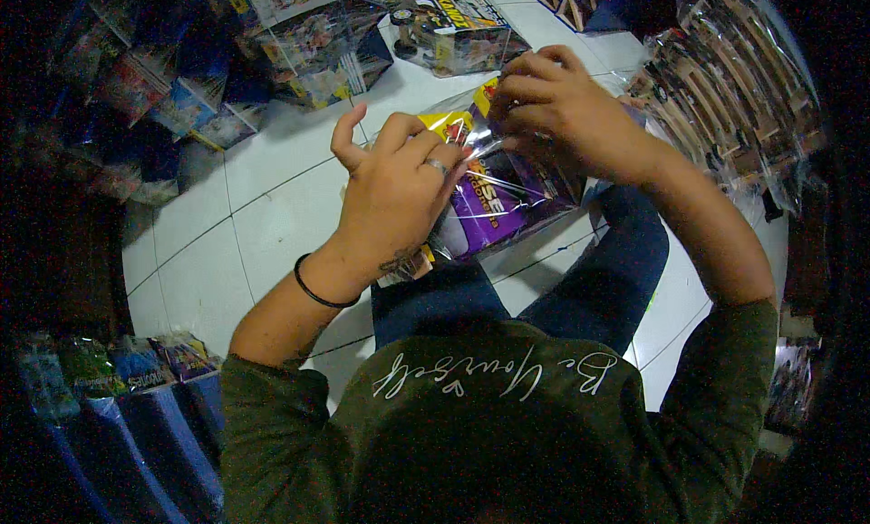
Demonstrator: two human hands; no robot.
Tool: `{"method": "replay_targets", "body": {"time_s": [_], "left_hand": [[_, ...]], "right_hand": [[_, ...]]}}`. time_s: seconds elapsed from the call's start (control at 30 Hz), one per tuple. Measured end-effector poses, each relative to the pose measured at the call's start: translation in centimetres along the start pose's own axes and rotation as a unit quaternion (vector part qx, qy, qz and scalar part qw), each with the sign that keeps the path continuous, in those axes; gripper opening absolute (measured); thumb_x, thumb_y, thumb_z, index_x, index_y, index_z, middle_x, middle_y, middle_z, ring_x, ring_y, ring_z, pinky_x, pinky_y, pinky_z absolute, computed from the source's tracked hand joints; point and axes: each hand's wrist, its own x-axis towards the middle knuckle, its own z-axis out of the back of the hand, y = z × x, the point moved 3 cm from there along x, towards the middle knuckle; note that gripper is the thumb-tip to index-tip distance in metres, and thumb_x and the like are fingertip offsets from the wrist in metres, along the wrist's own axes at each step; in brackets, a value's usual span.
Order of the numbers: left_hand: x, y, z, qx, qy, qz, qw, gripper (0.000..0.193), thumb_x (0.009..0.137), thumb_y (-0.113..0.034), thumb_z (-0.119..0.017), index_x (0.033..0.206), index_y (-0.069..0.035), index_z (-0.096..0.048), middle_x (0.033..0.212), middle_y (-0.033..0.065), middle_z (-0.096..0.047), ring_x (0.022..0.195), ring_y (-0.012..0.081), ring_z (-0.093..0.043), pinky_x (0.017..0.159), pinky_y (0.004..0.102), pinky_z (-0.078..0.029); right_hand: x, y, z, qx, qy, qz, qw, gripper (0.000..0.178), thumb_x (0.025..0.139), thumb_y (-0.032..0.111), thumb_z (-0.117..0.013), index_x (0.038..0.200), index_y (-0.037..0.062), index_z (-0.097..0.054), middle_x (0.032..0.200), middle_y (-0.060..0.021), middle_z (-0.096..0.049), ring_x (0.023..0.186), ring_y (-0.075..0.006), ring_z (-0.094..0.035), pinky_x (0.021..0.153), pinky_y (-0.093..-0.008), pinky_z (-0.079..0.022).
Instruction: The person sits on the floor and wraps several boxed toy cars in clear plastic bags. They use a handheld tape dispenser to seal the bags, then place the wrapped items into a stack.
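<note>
A purple and yellow package (494,207) in shiny clear plastic wrap sits in front of me, above my knees. My left hand (391,191), with a ring and a black wristband, is closed on the package's left side; one finger sticks up, and the fingertips press on the wrap. Over its far right part, my right hand (575,112) has its fingers curled in, gripping the clear wrap; the exact pinch is hidden behind the knuckles. A small light-brown piece (419,263) shows under my left wrist.
Stacks of plastic-wrapped boxes (317,53) stand at the far left. Beyond the package lies another wrapped box (462,39) with small wheels beside it. Several wrapped brown pieces (725,98) line the right side. Blue wrapped packs (136,406) sit at the lower left, on white floor tiles (272,225).
</note>
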Motion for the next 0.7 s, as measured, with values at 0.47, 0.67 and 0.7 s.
{"method": "replay_targets", "body": {"time_s": [0.47, 0.67, 0.7], "left_hand": [[-4.5, 1.3, 0.1, -0.038, -0.079, 0.083, 0.993, 0.008, 0.075, -0.022, -0.072, 0.080, -0.017, -0.069, 0.079, -0.0043, -0.061, 0.090, 0.0163, -0.055, 0.100, 0.0501, -0.016], [-7.1, 1.3, -1.0, -0.024, -0.122, 0.120, 0.985, 0.010, 0.074, -0.020, -0.073, 0.083, -0.018, -0.069, 0.079, -0.0060, -0.060, 0.093, 0.0158, -0.054, 0.099, 0.0486, -0.016], [-7.2, 1.3, -1.1, -0.030, -0.118, 0.124, 0.985, 0.013, 0.073, -0.018, -0.075, 0.085, -0.018, -0.071, 0.081, -0.0031, -0.061, 0.092, 0.0175, -0.055, 0.100, 0.0482, -0.017]], "right_hand": [[-1.0, 0.7, -0.6, -0.045, 0.029, -0.129, 0.990, 0.027, 0.071, 0.015, -0.071, 0.098, 0.0138, -0.064, 0.100, -0.0006, -0.060, 0.106, -0.0233, -0.052, 0.093, -0.0414, -0.036], [0.8, 8.0, -1.0, -0.055, 0.011, -0.060, 0.997, 0.041, 0.069, 0.022, -0.067, 0.109, 0.0140, -0.064, 0.114, -0.0008, -0.059, 0.115, -0.0219, -0.050, 0.102, -0.0464, -0.031], [1.1, 9.3, -1.8, -0.067, 0.015, -0.031, 0.997, 0.049, 0.067, 0.023, -0.070, 0.113, 0.0116, -0.062, 0.118, -0.0011, -0.058, 0.118, -0.0219, -0.048, 0.102, -0.0480, -0.031]]}}
